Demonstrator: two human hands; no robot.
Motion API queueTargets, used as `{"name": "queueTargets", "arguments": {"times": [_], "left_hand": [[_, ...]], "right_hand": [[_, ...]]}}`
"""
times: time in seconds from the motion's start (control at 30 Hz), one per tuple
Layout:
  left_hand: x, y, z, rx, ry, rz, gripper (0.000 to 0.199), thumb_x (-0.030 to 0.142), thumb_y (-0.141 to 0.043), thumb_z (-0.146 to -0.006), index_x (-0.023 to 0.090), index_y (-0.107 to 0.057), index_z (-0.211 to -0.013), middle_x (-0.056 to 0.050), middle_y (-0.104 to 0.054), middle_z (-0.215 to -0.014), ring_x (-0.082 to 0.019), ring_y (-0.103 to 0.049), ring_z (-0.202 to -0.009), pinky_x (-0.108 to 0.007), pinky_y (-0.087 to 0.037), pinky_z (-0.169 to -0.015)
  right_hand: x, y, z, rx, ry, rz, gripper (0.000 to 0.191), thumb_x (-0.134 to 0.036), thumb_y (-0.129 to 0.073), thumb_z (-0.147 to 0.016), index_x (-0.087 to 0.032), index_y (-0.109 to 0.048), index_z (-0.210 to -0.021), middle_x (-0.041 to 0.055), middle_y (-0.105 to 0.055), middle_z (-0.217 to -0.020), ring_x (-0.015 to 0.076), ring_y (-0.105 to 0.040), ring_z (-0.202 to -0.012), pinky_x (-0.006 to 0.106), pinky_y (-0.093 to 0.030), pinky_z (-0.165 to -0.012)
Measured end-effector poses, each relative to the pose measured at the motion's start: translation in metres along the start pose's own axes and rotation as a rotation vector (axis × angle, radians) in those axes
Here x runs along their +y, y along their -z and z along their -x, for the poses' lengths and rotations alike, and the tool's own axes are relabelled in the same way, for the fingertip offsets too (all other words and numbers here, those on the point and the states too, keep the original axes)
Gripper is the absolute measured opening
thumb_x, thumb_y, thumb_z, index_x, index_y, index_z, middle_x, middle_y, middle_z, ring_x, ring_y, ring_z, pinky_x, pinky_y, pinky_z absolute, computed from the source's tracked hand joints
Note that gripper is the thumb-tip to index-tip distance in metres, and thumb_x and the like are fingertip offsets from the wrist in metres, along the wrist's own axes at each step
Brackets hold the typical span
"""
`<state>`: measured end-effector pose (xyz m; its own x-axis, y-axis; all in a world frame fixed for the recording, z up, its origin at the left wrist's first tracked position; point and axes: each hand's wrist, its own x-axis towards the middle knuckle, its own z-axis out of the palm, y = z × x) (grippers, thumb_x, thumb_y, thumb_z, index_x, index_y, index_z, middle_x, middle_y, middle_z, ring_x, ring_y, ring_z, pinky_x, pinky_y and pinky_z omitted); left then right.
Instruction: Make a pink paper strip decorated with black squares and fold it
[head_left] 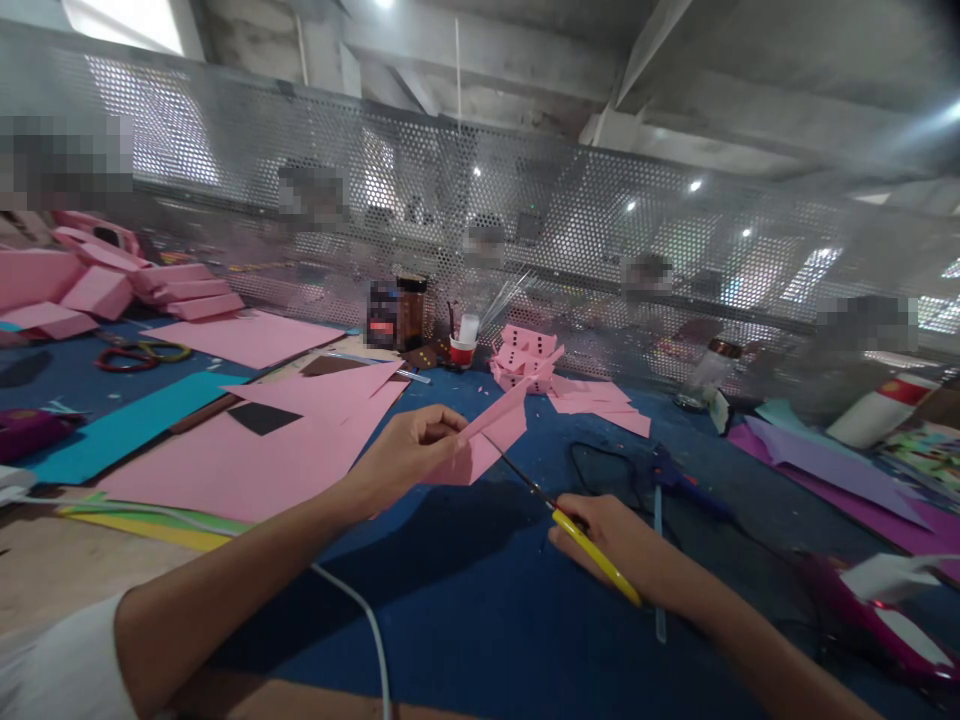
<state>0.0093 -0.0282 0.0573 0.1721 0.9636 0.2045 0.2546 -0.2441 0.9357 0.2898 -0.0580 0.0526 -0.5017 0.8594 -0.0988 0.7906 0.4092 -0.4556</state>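
Note:
My left hand (420, 445) pinches a folded piece of pink paper (501, 425) above the blue tabletop. In my right hand (611, 545) is a pair of scissors (592, 552) with yellow handles, my fingers closed around them. The blades reach up and left to the lower edge of the pink paper; whether they are parted I cannot tell. Just behind the paper stands a small stack of folded pink pieces (525, 350) with dark dots. Flat pink strips (600, 400) lie to its right.
A blue glue gun (682, 480) with a cable lies right of my hand, near a clear glue stick (659, 590). Pink sheets (255, 460) and a teal strip (127, 430) cover the left. A metal mesh divider (570, 240) stands behind. A white cable (367, 610) crosses in front.

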Motion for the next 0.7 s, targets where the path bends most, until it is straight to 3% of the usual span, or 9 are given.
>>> {"name": "queueTargets", "arguments": {"times": [0.17, 0.43, 0.6, 0.7], "left_hand": [[-0.002, 0.0, -0.001, -0.001, 0.011, 0.026, 0.022, 0.038, -0.061, -0.081, 0.018, -0.065, -0.092, 0.003, -0.058, -0.067, -0.011, -0.047, -0.057, -0.021, -0.032, -0.052], [-0.006, 0.004, -0.006, 0.099, 0.013, 0.06, 0.022, 0.036, -0.062, -0.08, 0.018, -0.064, -0.091, 0.001, -0.064, -0.067, -0.011, -0.05, -0.054, -0.021, -0.034, -0.049], [0.002, 0.002, -0.003, 0.033, 0.065, 0.138, 0.018, 0.034, -0.061, -0.081, 0.018, -0.061, -0.09, 0.003, -0.063, -0.063, -0.009, -0.047, -0.05, -0.021, -0.036, -0.049], [0.005, -0.001, 0.001, -0.028, 0.087, 0.146, 0.018, 0.034, -0.062, -0.081, 0.018, -0.061, -0.089, 0.003, -0.062, -0.063, -0.009, -0.046, -0.05, -0.02, -0.035, -0.05]], "right_hand": [[0.003, 0.004, 0.001, -0.011, 0.058, 0.013, 0.028, -0.048, -0.051, -0.093, -0.02, -0.053, -0.088, 0.0006, -0.063, -0.08, 0.0146, -0.055, -0.067, 0.024, -0.034, -0.059], [0.023, 0.031, 0.006, -0.113, 0.044, -0.092, 0.035, -0.053, -0.059, -0.087, -0.018, -0.06, -0.088, 0.0014, -0.064, -0.083, 0.016, -0.056, -0.072, 0.024, -0.037, -0.06], [0.048, 0.039, -0.011, 0.113, -0.118, 0.058, 0.047, -0.064, -0.057, -0.083, -0.018, -0.063, -0.091, 0.0034, -0.066, -0.08, 0.0179, -0.058, -0.068, 0.026, -0.037, -0.06], [0.062, 0.035, -0.034, 0.246, -0.141, 0.231, 0.043, -0.058, -0.051, -0.089, -0.018, -0.065, -0.094, 0.0071, -0.067, -0.086, 0.0205, -0.061, -0.074, 0.028, -0.039, -0.065]]}}
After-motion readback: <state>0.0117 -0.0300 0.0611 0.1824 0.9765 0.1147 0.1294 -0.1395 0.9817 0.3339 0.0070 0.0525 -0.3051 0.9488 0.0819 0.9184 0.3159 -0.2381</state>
